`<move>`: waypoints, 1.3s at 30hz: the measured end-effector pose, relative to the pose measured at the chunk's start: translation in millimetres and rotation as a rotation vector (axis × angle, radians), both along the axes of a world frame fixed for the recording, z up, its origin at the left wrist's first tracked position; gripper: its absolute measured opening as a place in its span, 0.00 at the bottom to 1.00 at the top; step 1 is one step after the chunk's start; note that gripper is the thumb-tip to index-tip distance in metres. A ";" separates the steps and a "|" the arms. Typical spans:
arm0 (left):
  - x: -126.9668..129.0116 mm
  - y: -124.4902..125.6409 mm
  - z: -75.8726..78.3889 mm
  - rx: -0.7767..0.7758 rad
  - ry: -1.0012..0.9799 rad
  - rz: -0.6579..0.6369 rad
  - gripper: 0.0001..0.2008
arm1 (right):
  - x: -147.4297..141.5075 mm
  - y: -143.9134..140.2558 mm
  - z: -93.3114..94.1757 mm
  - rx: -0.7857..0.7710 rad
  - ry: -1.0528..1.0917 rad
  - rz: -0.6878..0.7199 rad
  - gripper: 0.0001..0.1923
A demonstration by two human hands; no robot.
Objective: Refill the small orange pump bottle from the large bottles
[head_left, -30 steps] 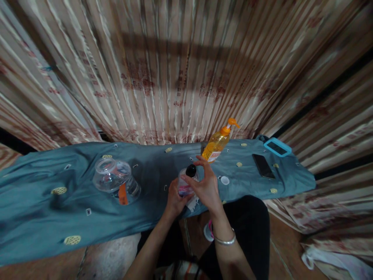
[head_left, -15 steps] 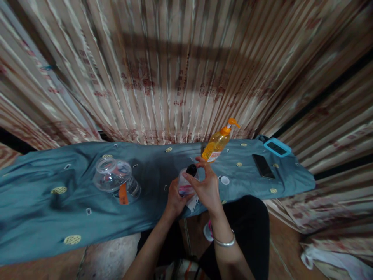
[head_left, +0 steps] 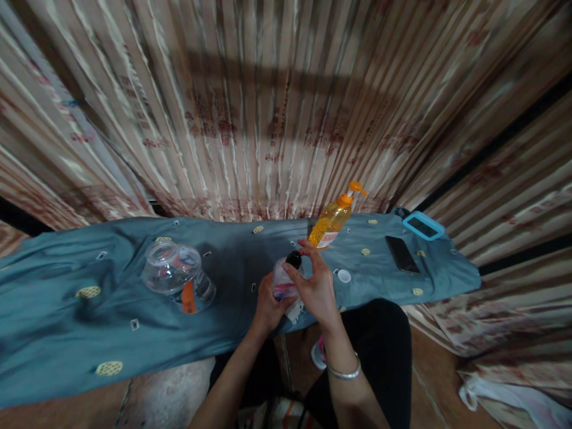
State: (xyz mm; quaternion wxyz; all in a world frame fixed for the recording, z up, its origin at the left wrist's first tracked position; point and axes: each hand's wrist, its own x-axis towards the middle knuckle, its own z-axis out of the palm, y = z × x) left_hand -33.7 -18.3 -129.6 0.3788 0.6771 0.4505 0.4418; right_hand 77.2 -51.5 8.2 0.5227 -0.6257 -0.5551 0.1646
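Black cap (head_left: 294, 259) sits pinched in right grip (head_left: 318, 290); left grip (head_left: 268, 302) clasps clear bottle (head_left: 281, 276).

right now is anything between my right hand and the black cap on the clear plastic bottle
Nothing visible: your right hand is at the round black cap, with your left hand holding the clear plastic bottle below. The orange plastic pump bottle stands beyond the right hand, not between.
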 end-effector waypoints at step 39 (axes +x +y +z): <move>-1.4 -0.8 -9.3 0.013 -0.019 0.038 0.34 | 88.8 18.2 -76.3 -0.113 -0.002 -0.166 0.17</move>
